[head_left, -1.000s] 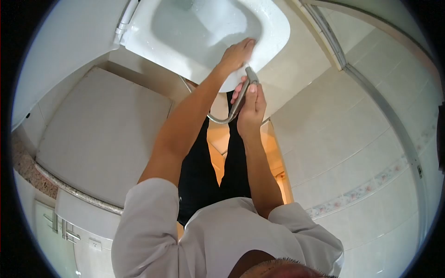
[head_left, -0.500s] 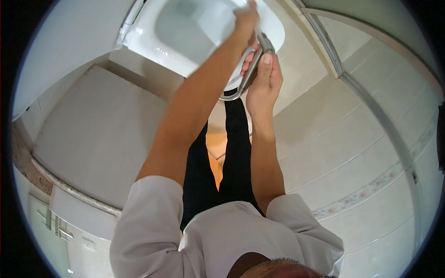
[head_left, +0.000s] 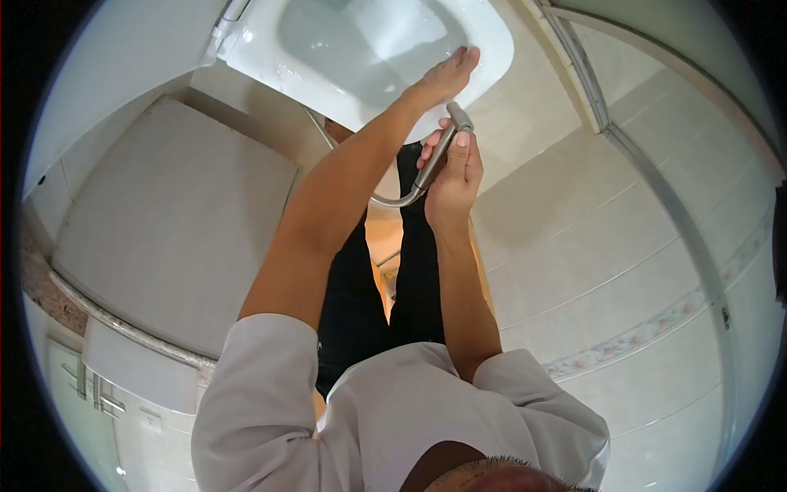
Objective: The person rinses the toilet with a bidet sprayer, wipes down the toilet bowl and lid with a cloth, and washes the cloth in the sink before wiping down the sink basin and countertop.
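Observation:
My right hand (head_left: pixel 452 176) is wrapped around the handle of a metal bidet sprayer (head_left: pixel 436 160), thumb up near its angled head. From the handle's lower end a flexible hose (head_left: pixel 389 202) curves left and passes behind my left forearm. Just beyond the sprayer head, my left hand (head_left: pixel 445 78) is stretched out with straight fingers over the right part of a white toilet (head_left: pixel 490 70). Nothing shows in that hand. Water drops dot the toilet's white surface near its hinge side.
A grey flat panel (head_left: pixel 172 221) lies to the left, above a stone-edged counter (head_left: pixel 123 316). On the right, a metal-framed glass shower screen (head_left: pixel 656 180) runs beside the tiled wall (head_left: pixel 574 271). My legs in black trousers (head_left: pixel 418 262) stand below my arms.
My right hand and the sprayer have moved back toward my body. My left hand, blurred before, is lower and held out over the toilet's right side.

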### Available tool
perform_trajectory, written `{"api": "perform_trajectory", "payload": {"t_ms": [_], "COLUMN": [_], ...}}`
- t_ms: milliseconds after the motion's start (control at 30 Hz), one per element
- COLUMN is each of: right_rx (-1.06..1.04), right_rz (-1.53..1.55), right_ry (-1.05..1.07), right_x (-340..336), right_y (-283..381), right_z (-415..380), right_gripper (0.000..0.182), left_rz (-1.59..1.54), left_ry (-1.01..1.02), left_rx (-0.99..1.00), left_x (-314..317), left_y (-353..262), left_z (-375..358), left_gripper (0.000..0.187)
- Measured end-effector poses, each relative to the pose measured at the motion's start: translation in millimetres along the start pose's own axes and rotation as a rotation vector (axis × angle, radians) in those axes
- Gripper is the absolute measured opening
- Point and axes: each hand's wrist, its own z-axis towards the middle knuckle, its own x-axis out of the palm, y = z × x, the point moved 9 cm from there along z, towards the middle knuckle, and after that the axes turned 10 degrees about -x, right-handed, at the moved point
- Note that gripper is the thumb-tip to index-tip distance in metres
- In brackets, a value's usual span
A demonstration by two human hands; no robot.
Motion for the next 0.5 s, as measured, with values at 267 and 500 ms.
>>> {"api": "perform_trajectory", "payload": {"t_ms": [267, 500], "right_rx": [0.199, 0.111], "right_rz": [0.042, -0.017], "right_ry": [0.235, 0.457], "right_x": [38.2, 113.7], "right_y": [-28.0, -15.3], "right_z": [-8.5, 6.8], "right_gripper": [0.041, 0.039], "left_rz": [1.055, 1.461], "left_ry": [-0.062, -0.352], "left_rx": [0.382, 0.367], "left_x": [-58.6, -223.3], "left_y": [81.6, 52.1], "left_z": [-77.0, -86.5], "left_gripper": [0.048, 0.044]}}
